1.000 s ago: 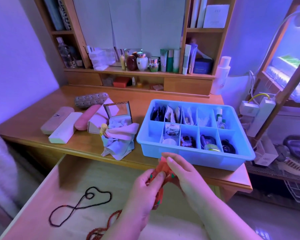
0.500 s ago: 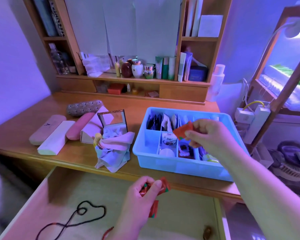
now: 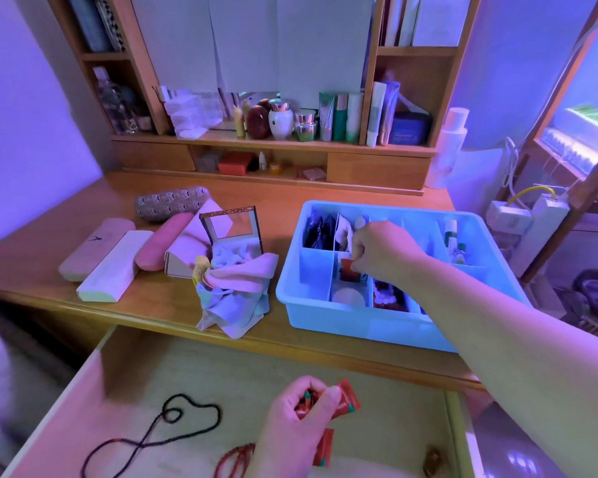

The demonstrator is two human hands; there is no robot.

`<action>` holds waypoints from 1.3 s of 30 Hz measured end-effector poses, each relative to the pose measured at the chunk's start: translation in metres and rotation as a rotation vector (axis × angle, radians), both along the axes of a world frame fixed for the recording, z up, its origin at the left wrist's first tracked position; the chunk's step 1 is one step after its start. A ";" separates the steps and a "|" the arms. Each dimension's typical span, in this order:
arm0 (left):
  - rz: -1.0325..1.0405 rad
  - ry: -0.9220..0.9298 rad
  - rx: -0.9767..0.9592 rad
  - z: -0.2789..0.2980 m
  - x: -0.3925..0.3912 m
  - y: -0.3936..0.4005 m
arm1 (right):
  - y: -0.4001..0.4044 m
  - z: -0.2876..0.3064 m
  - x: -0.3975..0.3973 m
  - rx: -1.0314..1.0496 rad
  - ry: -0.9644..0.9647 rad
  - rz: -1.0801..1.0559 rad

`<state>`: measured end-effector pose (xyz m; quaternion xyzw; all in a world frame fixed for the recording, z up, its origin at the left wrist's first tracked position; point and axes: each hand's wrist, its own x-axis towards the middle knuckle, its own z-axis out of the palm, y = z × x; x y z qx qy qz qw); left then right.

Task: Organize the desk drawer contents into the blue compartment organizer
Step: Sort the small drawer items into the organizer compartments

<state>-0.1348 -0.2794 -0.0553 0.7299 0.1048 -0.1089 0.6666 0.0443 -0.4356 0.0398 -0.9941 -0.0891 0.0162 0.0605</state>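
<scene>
**Inspector:** State of the hands?

**Assessor:** The right hand reaches over the blue organizer on the tabletop. Its fingertips pinch a small red packet, which is partly down in a compartment of the near row, second from the left end. The left hand is over the open drawer, fingers curled round several more red packets; one hangs below the palm.

**Inspector:** Handling properties?

**Assessor:** By appearance, thin foil or plastic sachets: light, pliable, probably slick. Judged robust enough, though a bunch could slide apart. Best taken one at a time by an edge or corner between thumb and forefinger, as the right hand does.

**Inspector:** Remaining drawer contents?

**Assessor:** A dark bead string, a red bead string near the left wrist, and a small brown item at the drawer's right side, too blurred to identify. The strings look limp and tangle-prone; I would lift them gathered, not by one end.

**Inspector:** Risk?

**Assessor:** The compartment already holds something; the packet may sit proud.
</scene>
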 end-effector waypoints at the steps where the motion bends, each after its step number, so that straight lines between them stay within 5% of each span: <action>1: -0.005 0.004 -0.005 0.000 0.000 0.000 | 0.002 -0.005 0.001 -0.027 -0.021 0.005; 7: 0.000 -0.036 -0.026 0.002 0.004 0.001 | 0.006 -0.020 0.001 -0.208 -0.044 0.144; 13: 0.128 -0.060 -0.234 0.016 0.019 -0.001 | -0.021 0.010 -0.033 0.551 -0.077 -0.022; 17: 0.148 -0.175 -0.272 0.030 0.027 -0.011 | -0.012 0.004 -0.088 0.804 0.265 0.016; 20: 0.150 -0.199 -0.291 0.034 0.029 -0.020 | -0.007 -0.003 -0.107 0.897 0.319 0.029; 27: 0.185 -0.211 -0.230 0.033 0.037 -0.022 | -0.039 0.018 -0.057 0.730 -0.143 -0.107; 32: 0.185 -0.295 -0.035 0.034 0.051 -0.016 | -0.033 0.007 -0.020 0.403 -0.068 -0.024; 39: 0.181 -0.295 -0.046 0.035 0.056 -0.012 | -0.015 -0.002 -0.007 0.211 -0.132 0.017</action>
